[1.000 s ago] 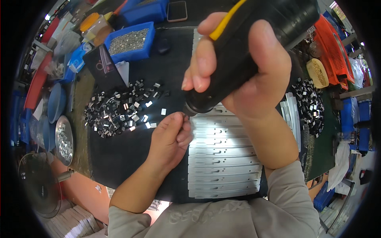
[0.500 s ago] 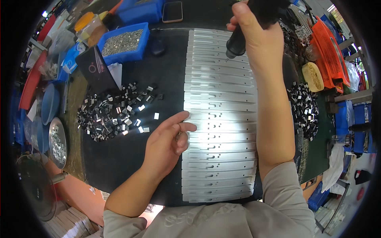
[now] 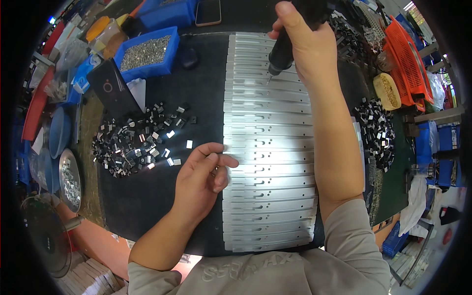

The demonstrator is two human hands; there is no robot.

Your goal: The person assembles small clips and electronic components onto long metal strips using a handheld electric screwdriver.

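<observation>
Black matting [image 3: 196,93] is seen covering the worktop, with a row of silver metal strips [image 3: 268,147] laid side by side down its middle. A dark power screwdriver [image 3: 287,42] is gripped by the right hand [image 3: 307,44], fingers wrapped fully around it, its tip over a far strip. The left hand [image 3: 201,179] is rested at the strips' left edge, fingers pinched narrow. Small black clips [image 3: 132,142] are heaped to the left; a blue bin of screws [image 3: 146,51] and an orange basket [image 3: 405,59] are set at the far side.
</observation>
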